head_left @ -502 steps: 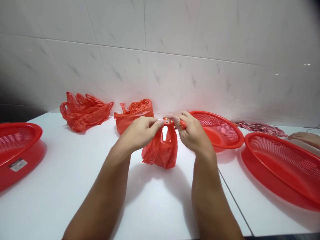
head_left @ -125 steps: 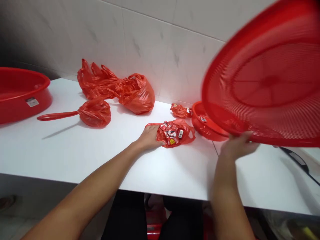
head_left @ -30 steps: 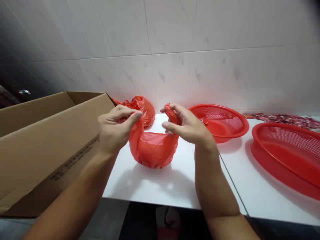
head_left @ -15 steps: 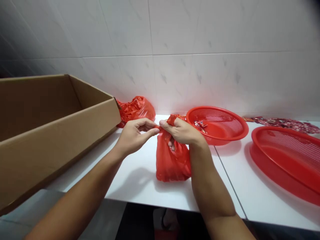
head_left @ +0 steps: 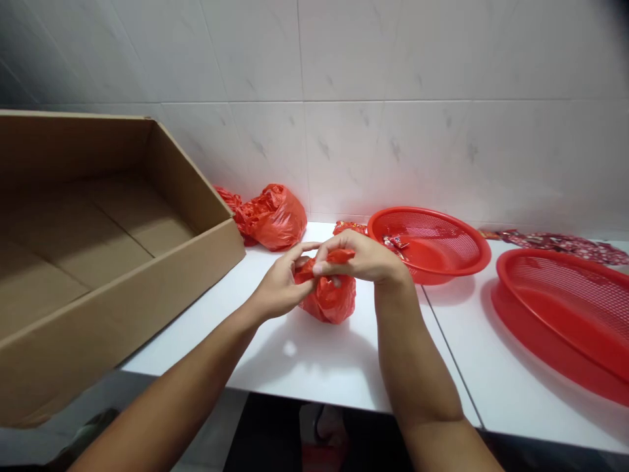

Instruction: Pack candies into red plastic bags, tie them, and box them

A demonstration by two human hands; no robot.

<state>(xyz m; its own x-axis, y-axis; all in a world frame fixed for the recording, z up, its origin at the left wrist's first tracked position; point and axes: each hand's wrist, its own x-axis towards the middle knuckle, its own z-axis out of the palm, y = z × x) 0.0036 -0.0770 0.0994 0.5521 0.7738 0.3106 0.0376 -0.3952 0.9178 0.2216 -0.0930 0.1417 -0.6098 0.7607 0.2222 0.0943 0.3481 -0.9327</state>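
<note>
A red plastic bag [head_left: 330, 303] hangs or rests just over the white table in front of me, bunched together at its top. My left hand [head_left: 285, 282] is closed on the gathered neck from the left, thumb and fingers pinching the plastic. From the right, my right hand [head_left: 351, 259] grips the same neck, with a loose end of plastic sticking up by its thumb. What lies inside the bag is hidden. The hands nearly meet, and whether a knot is in the plastic cannot be seen.
An open cardboard box [head_left: 206, 259] stands at the left. Crumpled red plastic bags [head_left: 278, 219] lie by the tiled wall. A red basket [head_left: 442, 265] holds some small wrapped packets [head_left: 396, 244]; a second red basket [head_left: 555, 314] is at the right. Patterned red packaging [head_left: 555, 244] lies behind it.
The bag has turned and bunched up, appearing smaller and higher. My left hand has moved right and down, closer to my right hand. The box appears higher, with its inside more visible.
</note>
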